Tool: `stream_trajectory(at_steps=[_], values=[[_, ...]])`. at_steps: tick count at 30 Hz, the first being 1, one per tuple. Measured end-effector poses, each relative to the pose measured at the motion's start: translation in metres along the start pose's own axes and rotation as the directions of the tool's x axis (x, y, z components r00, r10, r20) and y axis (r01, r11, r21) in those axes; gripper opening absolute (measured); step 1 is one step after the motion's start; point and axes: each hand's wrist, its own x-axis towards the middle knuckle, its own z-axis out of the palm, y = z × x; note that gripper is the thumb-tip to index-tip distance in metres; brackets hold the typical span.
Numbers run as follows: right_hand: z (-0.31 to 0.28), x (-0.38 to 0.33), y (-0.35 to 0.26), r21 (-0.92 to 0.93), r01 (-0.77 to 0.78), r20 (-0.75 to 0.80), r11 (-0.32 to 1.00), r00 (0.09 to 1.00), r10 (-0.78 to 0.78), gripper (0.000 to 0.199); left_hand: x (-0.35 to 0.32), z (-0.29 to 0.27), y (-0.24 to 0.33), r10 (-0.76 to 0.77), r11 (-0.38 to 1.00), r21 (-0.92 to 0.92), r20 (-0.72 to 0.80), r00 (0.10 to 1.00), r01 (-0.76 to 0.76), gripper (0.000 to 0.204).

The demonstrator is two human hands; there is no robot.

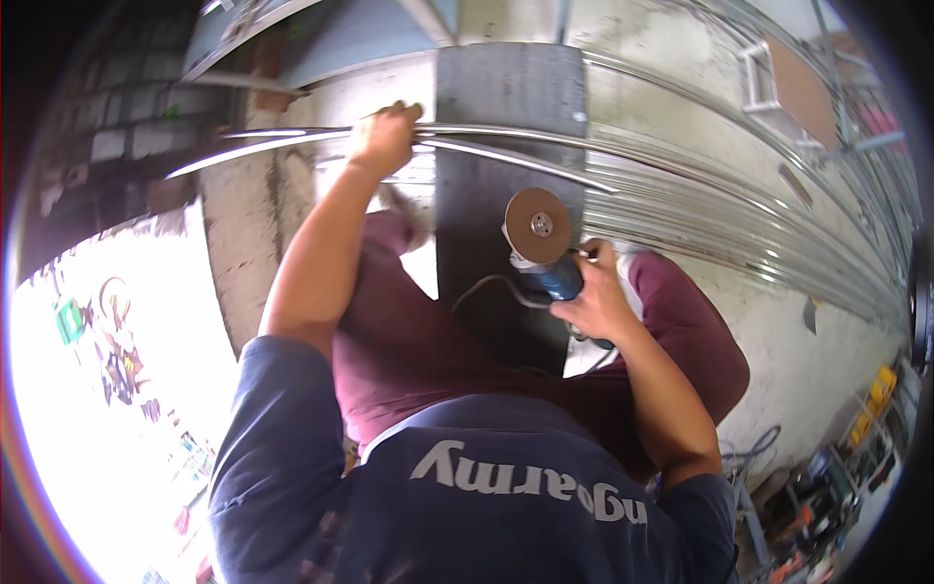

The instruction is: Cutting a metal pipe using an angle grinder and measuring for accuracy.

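Note:
My left hand (386, 139) is closed around thin shiny metal rods (506, 134) that run across in front of me, over a dark board (506, 88). One shorter rod (525, 161) splays away from the longer ones to the right of that hand. In my right hand (598, 300) is a blue angle grinder (556, 279), gripped by its body. Its round brown disc (537, 225) faces up, below the rods and apart from them. Whether the disc spins cannot be told. A cord loops beside the grinder, over the dark board.
Many long metal tubes (700, 209) lie side by side on the pale floor (827, 360) to the right. A blue panel with a metal frame (365, 34) stands at the far left. Tools and a yellow object (873, 404) crowd the lower right.

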Motion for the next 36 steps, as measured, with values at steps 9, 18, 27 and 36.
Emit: stream_trajectory(at_steps=[9,18,27,36], values=[[0.009,0.018,-0.037,-0.225,0.134,0.099,0.965,0.989,-0.114,0.047,-0.018,0.021,0.013,0.095,0.988,0.122,-0.025,0.995,-0.091,0.038],[0.015,-0.007,-0.058,-0.437,0.121,0.028,0.891,0.992,-0.121,0.058,-0.015,0.031,-0.009,0.071,0.988,-0.124,-0.168,0.983,-0.093,0.044],[-0.164,-0.012,0.094,0.992,0.102,-0.109,0.068,0.482,0.87,0.081,-0.053,0.02,-0.054,0.2,0.964,-0.046,-0.527,0.826,-0.264,0.056],[-0.174,0.007,0.098,0.741,0.644,-0.532,-0.188,0.735,0.42,0.017,-0.102,0.01,-0.116,-0.03,0.999,-0.012,-0.773,0.634,0.032,0.033]])
